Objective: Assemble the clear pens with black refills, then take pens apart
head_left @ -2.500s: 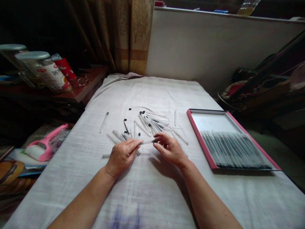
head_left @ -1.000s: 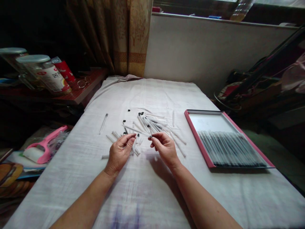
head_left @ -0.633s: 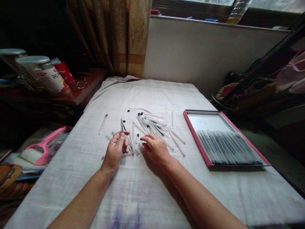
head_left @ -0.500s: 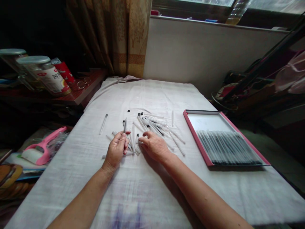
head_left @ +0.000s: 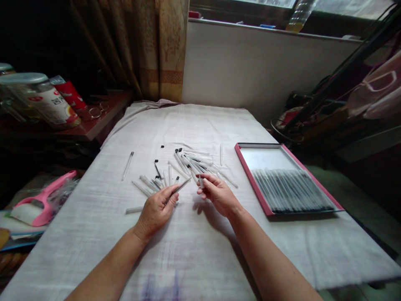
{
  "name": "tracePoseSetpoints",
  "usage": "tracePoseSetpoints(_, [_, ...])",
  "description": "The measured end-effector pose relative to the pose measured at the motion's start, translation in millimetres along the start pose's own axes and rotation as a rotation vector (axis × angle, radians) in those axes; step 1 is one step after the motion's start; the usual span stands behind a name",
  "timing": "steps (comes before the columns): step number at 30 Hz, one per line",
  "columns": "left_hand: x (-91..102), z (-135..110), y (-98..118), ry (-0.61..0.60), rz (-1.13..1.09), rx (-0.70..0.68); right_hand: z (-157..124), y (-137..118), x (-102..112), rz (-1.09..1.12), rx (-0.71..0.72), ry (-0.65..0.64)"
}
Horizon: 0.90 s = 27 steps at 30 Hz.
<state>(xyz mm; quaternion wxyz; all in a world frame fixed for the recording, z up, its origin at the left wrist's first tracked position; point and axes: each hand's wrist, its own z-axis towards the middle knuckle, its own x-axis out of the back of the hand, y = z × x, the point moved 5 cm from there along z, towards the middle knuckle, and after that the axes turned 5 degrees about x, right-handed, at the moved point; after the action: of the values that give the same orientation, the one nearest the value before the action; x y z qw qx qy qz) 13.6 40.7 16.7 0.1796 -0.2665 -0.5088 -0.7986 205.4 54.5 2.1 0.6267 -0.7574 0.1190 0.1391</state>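
My left hand (head_left: 156, 210) pinches a thin clear pen tube (head_left: 182, 185) that points up and to the right. My right hand (head_left: 216, 194) is closed on a small clear piece (head_left: 201, 182), held a little to the right of the tube's tip. Both hands hover just above the white cloth (head_left: 188, 251). Behind them lies a loose pile of clear tubes (head_left: 194, 162) and small black caps (head_left: 162, 146). A single tube (head_left: 128, 165) lies apart at the left.
A pink-rimmed tray (head_left: 249, 167) at the right holds a row of finished pens (head_left: 290, 195). Jars (head_left: 44, 100) stand on a wooden shelf at the left. A pink lint roller (head_left: 37, 205) lies below the table's left edge.
My left hand lifted the tube and swung it from pointing away to pointing right. My right hand left the pile with a small piece and rose toward the tube's tip.
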Motion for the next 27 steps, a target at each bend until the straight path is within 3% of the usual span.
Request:
tracePoseSetpoints(6, [-3.4, -1, 8, -0.033, 0.105, -0.113, -3, 3, 5, 0.224, -0.064, 0.118])
tracePoseSetpoints(14, [-5.5, -3, 6, -0.089, 0.115, -0.086, -2, 2, 5, 0.202, -0.068, 0.137])
tracePoseSetpoints(22, [-1.4, -2, 5, -0.062, 0.099, -0.046, -1, -11, 14, -0.234, 0.122, 0.024])
tracePoseSetpoints(27, [3.6, -1, 4, -0.042, 0.131, -0.064, -3, -15, 19, -0.398, 0.224, -0.011])
